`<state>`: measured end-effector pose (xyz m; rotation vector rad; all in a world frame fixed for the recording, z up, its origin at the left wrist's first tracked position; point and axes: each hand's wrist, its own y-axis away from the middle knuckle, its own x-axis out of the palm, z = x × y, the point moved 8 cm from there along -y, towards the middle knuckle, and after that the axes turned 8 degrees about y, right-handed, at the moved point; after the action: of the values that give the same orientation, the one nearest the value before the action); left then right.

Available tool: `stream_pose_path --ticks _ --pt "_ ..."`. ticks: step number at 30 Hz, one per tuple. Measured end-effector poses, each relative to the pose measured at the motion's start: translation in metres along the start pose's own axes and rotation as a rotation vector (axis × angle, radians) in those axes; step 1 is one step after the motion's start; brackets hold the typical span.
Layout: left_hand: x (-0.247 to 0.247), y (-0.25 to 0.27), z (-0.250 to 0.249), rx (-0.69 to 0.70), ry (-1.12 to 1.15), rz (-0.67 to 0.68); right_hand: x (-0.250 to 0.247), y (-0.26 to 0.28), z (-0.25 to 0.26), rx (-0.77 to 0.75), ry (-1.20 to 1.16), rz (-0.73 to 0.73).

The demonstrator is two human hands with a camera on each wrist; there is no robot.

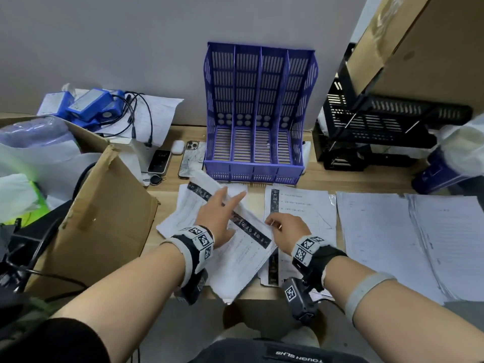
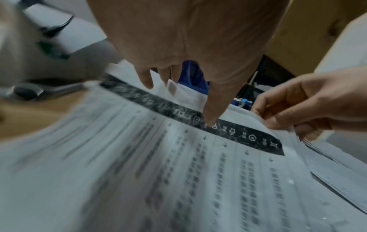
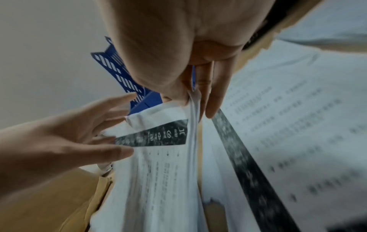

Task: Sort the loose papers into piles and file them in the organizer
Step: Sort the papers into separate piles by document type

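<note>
A blue four-slot organizer [image 1: 259, 113] stands against the wall with its slots bare. In front of it lies a tilted stack of printed papers with a black band [image 1: 243, 252]. My left hand [image 1: 225, 205] rests on this stack with straight, spread fingers, and one fingertip [image 2: 210, 120] touches the band. My right hand [image 1: 275, 224] pinches the stack's right edge between thumb and fingers [image 3: 190, 97] and lifts several sheets. A second banded pile [image 1: 303, 208] lies under and beside the right hand. Two plain white piles [image 1: 379, 239] [image 1: 450, 244] lie to the right.
An open cardboard box [image 1: 104, 218] crowds the left of the desk. Two phones [image 1: 190, 159] [image 1: 159, 161] and an earbud case [image 1: 177, 147] lie left of the organizer. Black stacked trays [image 1: 379, 127] stand at the back right. Blue packs with cables [image 1: 91, 103] sit back left.
</note>
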<state>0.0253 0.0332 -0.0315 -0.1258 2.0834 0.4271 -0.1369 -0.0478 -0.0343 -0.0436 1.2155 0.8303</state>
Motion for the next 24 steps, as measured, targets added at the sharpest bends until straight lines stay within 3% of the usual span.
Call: stream_pose_path --ticks 4,6,8,12,14,16,19,22,24 --pt "-0.034 -0.024 -0.032 0.145 -0.313 -0.035 -0.054 -0.006 0.009 -0.08 -0.149 -0.188" --pt "-0.047 -0.033 -0.032 0.102 -0.22 -0.032 -0.082 -0.007 0.006 -0.078 -0.307 -0.317" --pt "-0.059 -0.038 -0.023 0.025 0.054 -0.053 -0.099 -0.007 -0.01 0.005 -0.436 -0.383" --pt "-0.093 -0.037 -0.004 -0.1 0.618 -0.32 -0.075 -0.002 -0.066 0.344 -0.547 -0.125" --pt "-0.099 -0.034 0.0 -0.149 0.736 -0.388 -0.045 0.005 -0.076 0.373 -0.791 0.062" --pt "-0.095 -0.033 0.001 -0.156 0.796 -0.404 -0.026 0.01 -0.068 0.306 -0.982 0.179" --pt "-0.064 -0.038 0.002 -0.21 0.846 -0.328 -0.02 0.016 -0.05 0.228 -1.138 0.25" --pt "-0.017 -0.048 0.007 -0.287 0.904 -0.191 -0.021 0.017 -0.057 0.288 -1.28 0.233" --pt "0.016 -0.055 0.017 -0.328 0.922 -0.109 -0.024 0.019 -0.075 0.342 -1.147 0.14"
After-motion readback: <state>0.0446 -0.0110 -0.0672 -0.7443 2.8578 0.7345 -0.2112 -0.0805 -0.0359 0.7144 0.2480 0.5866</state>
